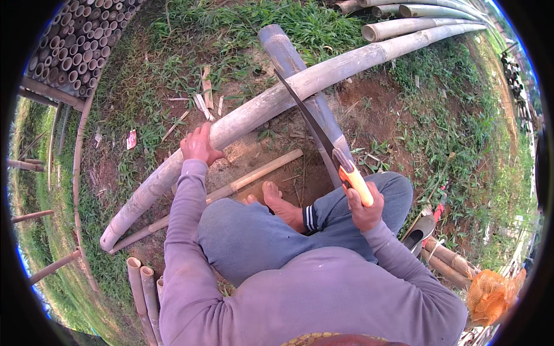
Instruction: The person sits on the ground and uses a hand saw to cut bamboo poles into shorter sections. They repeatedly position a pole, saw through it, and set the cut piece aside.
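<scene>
A long, thick pale bamboo pole [248, 119] slants across in front of me, lying over a shorter grey bamboo log [285, 49]. My left hand [199, 145] grips the pole left of where the two cross. In my right hand [366, 206], closed round its orange handle, is a handsaw [316, 128]. Its long dark blade slopes up and left, crossing the pole close to the grey log. Whether the teeth have cut into the bamboo, I cannot tell. Behind the saw, part of the log is hidden.
A thinner bamboo pole [259, 173] lies by my bare foot [281, 205]. More poles [412, 27] are at the far right, and cut lengths [138, 288] stand at lower left. Stacked bamboo [75, 46] fills the upper left. An orange net bag [493, 294] sits at lower right.
</scene>
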A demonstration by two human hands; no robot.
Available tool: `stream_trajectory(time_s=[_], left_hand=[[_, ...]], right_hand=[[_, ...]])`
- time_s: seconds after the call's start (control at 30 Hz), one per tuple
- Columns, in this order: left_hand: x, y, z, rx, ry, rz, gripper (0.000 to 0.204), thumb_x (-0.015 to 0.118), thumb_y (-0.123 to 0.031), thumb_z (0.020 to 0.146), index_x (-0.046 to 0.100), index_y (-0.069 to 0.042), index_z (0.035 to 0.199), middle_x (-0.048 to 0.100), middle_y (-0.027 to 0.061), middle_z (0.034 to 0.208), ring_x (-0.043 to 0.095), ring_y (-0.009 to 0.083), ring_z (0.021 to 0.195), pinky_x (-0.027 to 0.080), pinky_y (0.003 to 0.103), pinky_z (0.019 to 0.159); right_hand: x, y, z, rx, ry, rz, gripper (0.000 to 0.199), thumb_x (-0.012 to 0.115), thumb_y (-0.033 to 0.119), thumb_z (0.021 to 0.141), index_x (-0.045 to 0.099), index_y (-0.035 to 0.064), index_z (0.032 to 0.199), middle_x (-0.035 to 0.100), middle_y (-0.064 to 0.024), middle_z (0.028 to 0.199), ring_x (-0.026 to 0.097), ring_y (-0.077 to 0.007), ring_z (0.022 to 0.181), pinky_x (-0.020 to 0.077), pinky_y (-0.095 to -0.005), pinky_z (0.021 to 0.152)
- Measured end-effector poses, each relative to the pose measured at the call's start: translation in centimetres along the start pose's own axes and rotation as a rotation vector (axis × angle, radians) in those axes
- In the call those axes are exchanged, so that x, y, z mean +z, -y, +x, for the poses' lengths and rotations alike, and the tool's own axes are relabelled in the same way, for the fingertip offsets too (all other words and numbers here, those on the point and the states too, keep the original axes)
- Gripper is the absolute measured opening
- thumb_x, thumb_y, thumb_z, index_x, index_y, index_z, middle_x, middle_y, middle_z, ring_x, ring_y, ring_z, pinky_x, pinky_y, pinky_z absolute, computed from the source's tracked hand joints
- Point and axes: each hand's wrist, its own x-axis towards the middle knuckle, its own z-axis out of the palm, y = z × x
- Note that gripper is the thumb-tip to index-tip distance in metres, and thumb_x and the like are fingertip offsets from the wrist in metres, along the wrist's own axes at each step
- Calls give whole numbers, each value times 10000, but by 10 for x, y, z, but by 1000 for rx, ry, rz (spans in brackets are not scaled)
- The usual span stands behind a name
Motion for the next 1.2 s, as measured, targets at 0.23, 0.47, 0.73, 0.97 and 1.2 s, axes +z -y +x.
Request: stream_trajectory(time_s=[0.23,0.47,0.73,0.97,1.2], left_hand=[[2,-11,7,30,-23,10,980,995,-411,614,561,-230,1474,702,71,1360,667,334,1294,489,521,1094],[-4,0,3,-8,-1,26,967,984,-398,624,560,-223,1475,702,73,1361,666,331,1301,492,522,1076],[4,-4,4,2,-2,25,946,996,-404,604,562,-204,1421,696,91,1358,660,347,1302,481,524,1089],[-5,-9,2,11,5,7,951,1009,-395,607,568,-211,1428,701,82,1344,658,338,1304,483,523,1089],[9,3,-1,-16,3,8,996,997,-383,613,542,-213,1482,687,88,1366,655,348,1304,480,522,1098]], right_hand=[[76,-4,127,-204,-84,-55,228,825,222,1003,733,18,1048,745,-101,777,712,-197,658,550,-362,629],[65,9,99,-4,-9,84,269,824,234,1009,737,0,1110,719,-102,800,696,-162,698,544,-353,647],[33,-23,44,-57,-50,53,235,807,171,1013,739,-2,1157,784,-54,868,725,-123,704,568,-298,654],[93,26,158,-82,-63,-54,302,814,292,1015,712,8,1039,717,-126,784,652,-171,653,540,-363,647],[-17,12,-26,49,6,53,233,807,180,1016,730,-11,1126,763,-77,857,731,-135,746,571,-327,673]])
